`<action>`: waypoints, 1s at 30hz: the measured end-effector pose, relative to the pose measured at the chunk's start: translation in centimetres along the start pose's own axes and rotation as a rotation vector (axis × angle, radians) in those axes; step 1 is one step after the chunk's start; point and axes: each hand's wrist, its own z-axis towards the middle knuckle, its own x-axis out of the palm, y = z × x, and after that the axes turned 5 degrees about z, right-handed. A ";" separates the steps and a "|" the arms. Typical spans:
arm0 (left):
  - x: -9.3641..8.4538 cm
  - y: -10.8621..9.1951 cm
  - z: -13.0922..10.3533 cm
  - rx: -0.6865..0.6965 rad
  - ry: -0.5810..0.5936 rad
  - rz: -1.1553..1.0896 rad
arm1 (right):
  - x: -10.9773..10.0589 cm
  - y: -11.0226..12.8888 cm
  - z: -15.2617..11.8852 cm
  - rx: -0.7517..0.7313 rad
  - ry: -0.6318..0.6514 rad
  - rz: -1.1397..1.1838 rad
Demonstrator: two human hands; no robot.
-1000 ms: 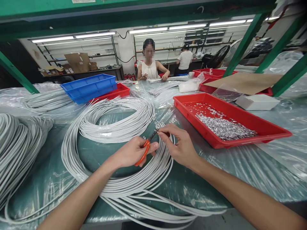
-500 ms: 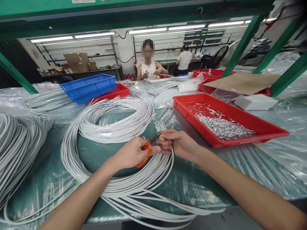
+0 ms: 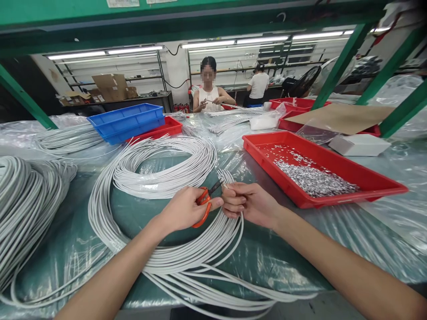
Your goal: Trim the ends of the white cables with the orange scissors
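A: What do your hands have?

B: Your left hand (image 3: 182, 209) is clamped on the orange scissors (image 3: 204, 203), fingers through the handles, blades pointing to 1 o'clock and slightly parted. Your right hand (image 3: 255, 204) sits just beside it, fingers pinched together on the end of a white wire (image 3: 226, 186) at the blade tips.

A: Where does that wire lie?

B: It belongs to the big coil (image 3: 160, 178) spread on the tabletop (image 3: 267, 258), directly under both your hands.

A: What's around you?

B: A red tray (image 3: 367, 178) of small metal pieces (image 3: 313, 180) at 2 o'clock. A blue tray (image 3: 128, 120) at 11 o'clock, stacked on another red one. More coils (image 3: 26, 195) at 9 o'clock. A person (image 3: 210, 91) sits across at 12 o'clock, hands on their own wires.
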 end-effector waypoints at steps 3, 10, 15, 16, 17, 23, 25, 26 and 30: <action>-0.1 -0.2 0.1 -0.006 -0.089 -0.131 | 0.0 -0.3 0.1 -0.022 -0.007 0.013; -0.4 -1.3 0.0 0.027 -0.244 -0.391 | 0.0 -1.2 0.3 -0.014 -0.068 -0.087; -0.5 -1.2 -0.1 0.058 -0.257 -0.338 | 0.3 -1.3 0.2 0.003 -0.086 -0.142; -0.5 -1.1 -0.1 0.073 -0.263 -0.309 | 0.3 -1.3 0.2 -0.002 -0.096 -0.165; -0.5 -1.0 -0.1 0.091 -0.267 -0.273 | 0.4 -1.4 0.2 -0.014 -0.105 -0.199; -0.7 -1.0 -0.2 0.084 -0.194 -0.285 | 0.8 -1.9 0.2 -0.353 -0.239 -0.797; -0.7 -1.0 -0.2 0.054 -0.151 -0.363 | 1.0 -2.0 0.1 -0.451 -0.291 -0.992; -0.7 -1.0 -0.1 0.039 -0.143 -0.398 | 1.0 -2.1 0.0 -0.482 -0.307 -1.055; -0.5 -0.8 0.2 -0.005 -0.170 -0.503 | 0.7 -2.3 0.2 -0.532 -0.336 -1.113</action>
